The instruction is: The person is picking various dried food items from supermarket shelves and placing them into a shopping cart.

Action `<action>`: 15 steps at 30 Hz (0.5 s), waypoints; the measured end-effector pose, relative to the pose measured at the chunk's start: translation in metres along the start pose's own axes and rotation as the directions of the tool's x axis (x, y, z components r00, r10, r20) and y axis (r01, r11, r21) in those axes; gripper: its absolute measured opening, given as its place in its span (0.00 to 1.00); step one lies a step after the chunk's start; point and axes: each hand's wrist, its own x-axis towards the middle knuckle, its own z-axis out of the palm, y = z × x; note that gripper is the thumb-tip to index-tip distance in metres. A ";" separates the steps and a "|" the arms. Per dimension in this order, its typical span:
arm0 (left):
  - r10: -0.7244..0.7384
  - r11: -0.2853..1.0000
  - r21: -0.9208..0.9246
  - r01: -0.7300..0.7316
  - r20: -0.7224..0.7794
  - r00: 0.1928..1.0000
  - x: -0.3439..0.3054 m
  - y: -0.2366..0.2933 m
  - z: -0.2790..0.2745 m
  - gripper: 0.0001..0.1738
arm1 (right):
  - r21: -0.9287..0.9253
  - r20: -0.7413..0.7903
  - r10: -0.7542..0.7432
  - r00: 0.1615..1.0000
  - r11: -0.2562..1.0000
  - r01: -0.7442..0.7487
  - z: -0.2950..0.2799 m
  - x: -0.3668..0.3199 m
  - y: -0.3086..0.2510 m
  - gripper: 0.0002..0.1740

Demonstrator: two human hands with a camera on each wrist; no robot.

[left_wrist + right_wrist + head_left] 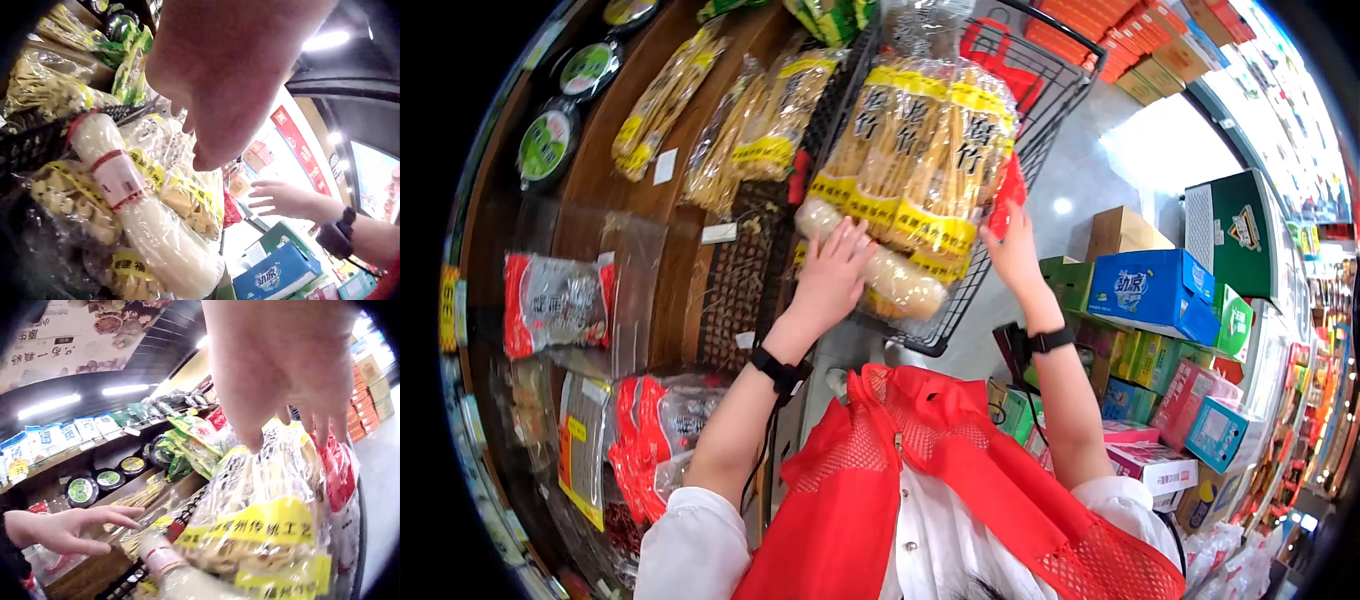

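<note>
Bags of dried bean curd sticks with yellow bands fill the shopping cart. Across their near end lies a long pale roll of noodles in clear wrap with a red-and-white label. My left hand lies over the roll and the bags' lower edge, fingers loosely spread. On the other side, my right hand is at the edge of the bags beside a red package, its fingers extended. The right wrist view shows that hand's fingertips over the bags' upper part and the red package.
Wooden shelving on the left holds more bean curd stick bags and round black packs. Cartons, including a blue box, are stacked on the right. Grey floor runs between cart and cartons.
</note>
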 end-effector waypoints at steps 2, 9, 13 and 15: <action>0.025 0.999 -0.045 -0.023 0.046 0.999 0.038 0.011 0.015 0.26 | -0.049 -0.057 0.059 0.997 0.997 -0.062 -0.004 0.046 0.025 0.31; 0.092 0.996 -0.032 -0.089 0.112 0.989 0.116 0.043 0.048 0.28 | -0.407 0.034 0.416 0.909 0.837 -0.367 0.018 0.125 0.084 0.22; 0.041 0.998 -0.062 -0.027 0.246 0.968 0.132 0.049 0.061 0.30 | -0.338 -0.030 0.425 0.905 0.847 -0.410 0.008 0.128 0.113 0.16; -0.017 0.998 -0.048 0.034 0.325 0.946 0.134 0.049 0.065 0.33 | -0.112 -0.120 0.288 0.950 0.947 -0.301 -0.001 0.126 0.123 0.13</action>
